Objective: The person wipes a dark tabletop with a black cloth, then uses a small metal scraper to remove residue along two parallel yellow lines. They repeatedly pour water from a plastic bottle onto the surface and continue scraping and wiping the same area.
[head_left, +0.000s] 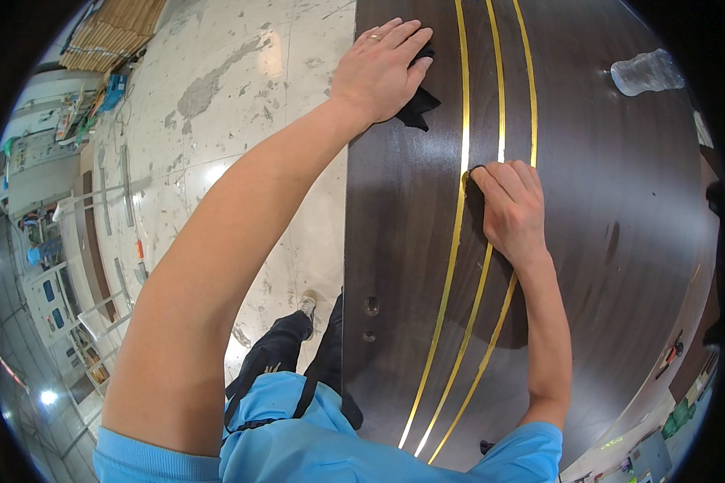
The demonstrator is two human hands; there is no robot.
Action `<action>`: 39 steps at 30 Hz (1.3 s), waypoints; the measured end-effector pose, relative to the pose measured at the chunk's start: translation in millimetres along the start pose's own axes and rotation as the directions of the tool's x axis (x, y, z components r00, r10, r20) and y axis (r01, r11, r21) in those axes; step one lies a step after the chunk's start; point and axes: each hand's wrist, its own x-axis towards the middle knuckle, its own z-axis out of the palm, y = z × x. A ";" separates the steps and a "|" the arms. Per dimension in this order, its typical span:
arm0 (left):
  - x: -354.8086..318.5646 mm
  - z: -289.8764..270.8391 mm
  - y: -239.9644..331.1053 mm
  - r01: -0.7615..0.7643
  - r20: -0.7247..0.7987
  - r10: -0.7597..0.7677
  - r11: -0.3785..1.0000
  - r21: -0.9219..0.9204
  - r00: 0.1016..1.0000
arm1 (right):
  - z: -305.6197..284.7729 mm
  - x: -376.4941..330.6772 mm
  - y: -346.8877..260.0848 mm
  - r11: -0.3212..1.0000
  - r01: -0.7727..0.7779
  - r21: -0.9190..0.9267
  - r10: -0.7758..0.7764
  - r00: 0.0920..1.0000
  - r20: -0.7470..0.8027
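A dark brown wood-grain panel (411, 217) lies in front of me, with three narrow gold strips (448, 290) running along its length. My left hand (383, 68) is at the panel's far left edge, holding a black cloth (418, 109) down against the surface; part of the cloth sticks out below the thumb. Nearer to me, my right hand (513, 205) is closed in a pinch on the strips. A small dark piece (476, 171) shows at its fingertips beside the leftmost strip; what it is I cannot make out.
A clear plastic bottle (648, 72) lies at the panel's far right. Two small oval marks (370, 306) show near its left edge. To the left are a worn pale floor (242, 105), a stack of wooden boards (113, 36) and metal frames (89, 322).
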 end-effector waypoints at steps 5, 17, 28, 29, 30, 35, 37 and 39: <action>-0.2 0.0 -0.5 0.011 0.024 -0.011 1.000 -0.014 1.000 | 0.2 -2.8 -2.3 1.000 -0.015 0.000 0.015 1.000 -0.006; 0.1 0.6 -0.6 -0.014 -0.004 0.014 1.000 0.005 1.000 | 5.3 2.1 -0.3 0.998 -0.053 -0.030 0.051 0.997 -0.062; 0.3 -1.3 0.1 -0.003 0.018 0.002 1.000 0.011 1.000 | 2.1 1.2 0.0 1.000 -0.020 -0.020 0.019 1.000 -0.016; 0.3 -1.3 0.0 -0.002 0.019 0.002 1.000 0.005 1.000 | 2.1 1.0 0.3 1.000 -0.015 -0.019 0.015 1.000 -0.011; 0.2 -1.2 0.0 0.000 0.018 0.000 1.000 0.008 1.000 | 2.0 0.7 0.8 1.000 -0.011 -0.019 0.011 1.000 -0.006; 0.1 -0.8 0.0 -0.012 0.017 0.012 1.000 0.021 1.000 | 1.4 -2.5 -0.5 1.000 0.004 -0.001 -0.004 1.000 -0.001; -0.1 -0.9 0.1 -0.005 0.027 0.004 1.000 0.014 1.000 | 1.5 -3.3 -1.1 1.000 0.001 -0.015 -0.001 1.000 0.004; 0.4 -1.2 -0.2 -0.002 0.033 0.002 1.000 0.011 0.999 | 1.0 -3.8 -1.1 1.000 0.007 -0.017 -0.007 1.000 0.002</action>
